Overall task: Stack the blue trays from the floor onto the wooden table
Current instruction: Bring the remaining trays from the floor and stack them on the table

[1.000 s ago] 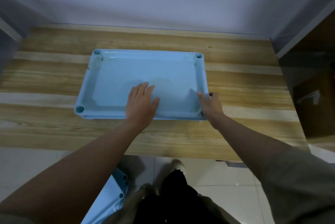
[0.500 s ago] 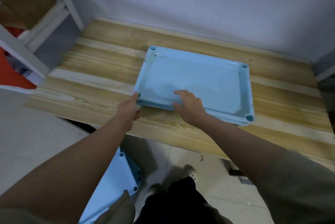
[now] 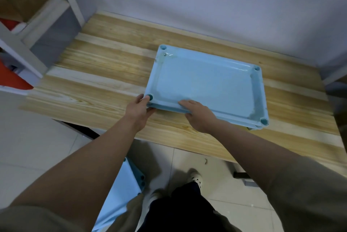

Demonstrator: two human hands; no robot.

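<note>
A light blue tray [image 3: 206, 83] lies on the wooden table [image 3: 105, 70], nested on at least one more blue tray whose rim shows beneath it. My left hand [image 3: 138, 111] grips the stack's near left corner, thumb on the rim beside the corner socket. My right hand [image 3: 199, 114] holds the near edge toward the middle, fingers laid over the rim and thumb under it. More blue trays [image 3: 122, 192] stand on the floor by my left leg, partly hidden by my left arm.
A white wall runs behind the table. White shelving [image 3: 33, 25] with a cardboard box and something red stands at the left. A dark cabinet edge shows at the far right. Pale floor tiles [image 3: 37, 156] and my feet are below.
My left hand left the tray's floor for the near left corner; my right hand went from the right corner to the near edge. The view has swung left, showing the shelving.
</note>
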